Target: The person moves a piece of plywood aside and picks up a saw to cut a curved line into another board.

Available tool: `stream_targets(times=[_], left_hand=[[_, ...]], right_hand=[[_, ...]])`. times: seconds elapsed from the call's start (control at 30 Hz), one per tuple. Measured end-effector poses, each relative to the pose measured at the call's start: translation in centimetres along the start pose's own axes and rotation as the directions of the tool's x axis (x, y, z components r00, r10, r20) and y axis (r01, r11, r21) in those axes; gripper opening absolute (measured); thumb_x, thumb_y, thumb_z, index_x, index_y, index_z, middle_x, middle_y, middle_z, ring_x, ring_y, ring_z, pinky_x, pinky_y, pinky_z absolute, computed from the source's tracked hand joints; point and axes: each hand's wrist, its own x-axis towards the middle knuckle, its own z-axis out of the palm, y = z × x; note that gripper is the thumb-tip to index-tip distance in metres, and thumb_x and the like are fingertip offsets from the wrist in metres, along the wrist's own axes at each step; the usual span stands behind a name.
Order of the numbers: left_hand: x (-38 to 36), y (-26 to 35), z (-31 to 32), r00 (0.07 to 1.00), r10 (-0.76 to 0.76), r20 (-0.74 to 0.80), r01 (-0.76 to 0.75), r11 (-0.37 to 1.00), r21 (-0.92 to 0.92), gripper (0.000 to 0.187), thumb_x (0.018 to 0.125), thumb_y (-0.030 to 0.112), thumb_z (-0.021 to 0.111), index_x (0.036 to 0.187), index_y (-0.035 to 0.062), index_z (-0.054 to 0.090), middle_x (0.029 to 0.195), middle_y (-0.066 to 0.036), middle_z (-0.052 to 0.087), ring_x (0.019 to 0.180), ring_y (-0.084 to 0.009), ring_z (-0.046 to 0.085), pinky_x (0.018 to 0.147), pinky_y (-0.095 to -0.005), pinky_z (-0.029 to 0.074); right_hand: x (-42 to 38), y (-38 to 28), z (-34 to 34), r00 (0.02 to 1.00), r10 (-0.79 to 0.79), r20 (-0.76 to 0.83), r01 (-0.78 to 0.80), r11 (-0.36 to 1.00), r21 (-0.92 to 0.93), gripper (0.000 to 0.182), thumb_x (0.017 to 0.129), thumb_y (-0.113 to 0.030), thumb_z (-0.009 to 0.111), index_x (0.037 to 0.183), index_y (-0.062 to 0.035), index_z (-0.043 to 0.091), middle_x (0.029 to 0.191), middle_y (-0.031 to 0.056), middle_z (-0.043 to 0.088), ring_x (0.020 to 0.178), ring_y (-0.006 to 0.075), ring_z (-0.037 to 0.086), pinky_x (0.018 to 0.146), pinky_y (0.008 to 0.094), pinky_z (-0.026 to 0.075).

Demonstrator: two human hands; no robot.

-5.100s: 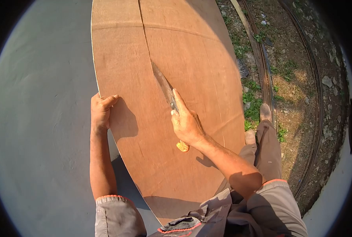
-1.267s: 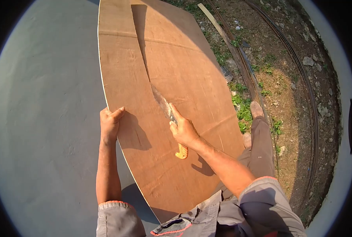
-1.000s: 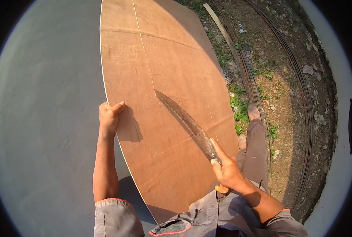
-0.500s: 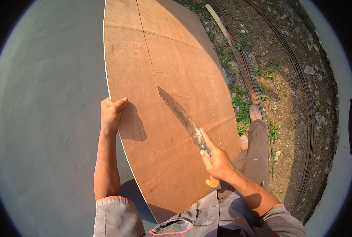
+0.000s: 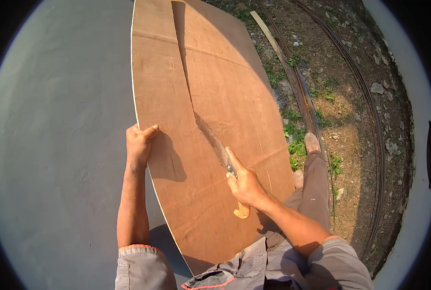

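Note:
A large brown plywood sheet (image 5: 225, 92) slants across the middle of the view. My left hand (image 5: 142, 140) is closed around its left edge, thumb on the upper face, and casts a shadow there. My right hand (image 5: 247, 182) grips a hand saw (image 5: 212, 140) by its orange-yellow handle, index finger stretched along the blade's base. The blade's far end sits in a long cut that runs up to the top of the sheet. Towards the top, this cut (image 5: 180, 34) gapes as a dark slot. Part of the blade is hidden in the wood.
Left of the sheet lies a smooth grey surface (image 5: 65, 125). To the right, long metal rods (image 5: 370, 104) and a thin wooden strip (image 5: 267, 33) rest on soil with stones and green plants (image 5: 296, 140). My shoe (image 5: 312, 142) stands beside the rods.
The right hand has pushed the saw up and left, so less blade shows. The cut's far part has widened into an open gap, and the cut reaches slightly nearer to me.

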Motion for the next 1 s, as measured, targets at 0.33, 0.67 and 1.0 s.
stream_targets(times=[0.33,0.67,1.0], left_hand=[[-0.2,0.3,-0.3,0.995,-0.092,0.029,0.093,0.996,-0.018,0.011,0.087,0.007,0.069,0.092,-0.0032,0.067,0.08,-0.004,0.066,0.066,-0.0129,0.061,0.063,-0.0312,0.052],[0.2,-1.0,-0.5,0.996,-0.088,0.03,0.09,0.992,-0.09,0.011,0.086,0.007,0.07,0.09,-0.0025,0.066,0.078,-0.003,0.065,0.066,-0.011,0.059,0.062,-0.0304,0.05],[0.4,-1.5,-1.4,0.998,-0.064,0.018,0.065,0.997,-0.034,0.012,0.086,0.008,0.07,0.091,-0.0029,0.067,0.081,-0.004,0.066,0.068,-0.0121,0.06,0.065,-0.0314,0.052]], right_hand=[[-6.0,0.8,-4.8,0.996,-0.085,0.0,0.085,0.996,0.017,0.073,0.094,-0.004,0.055,0.162,-0.009,0.029,0.078,0.0257,0.069,0.071,0.0335,0.073,0.067,0.0425,0.054],[-4.5,0.6,-4.4,0.995,-0.104,-0.01,0.104,0.995,0.011,0.07,0.094,-0.003,0.055,0.161,-0.0079,0.033,0.082,0.0156,0.068,0.061,0.0144,0.055,0.06,0.0333,0.05],[4.2,-0.3,1.1,0.996,0.086,0.038,-0.089,0.993,0.079,0.07,0.096,-0.008,0.057,0.162,-0.0087,0.031,0.058,0.0084,0.048,0.052,0.0153,0.044,0.053,0.038,0.045]])
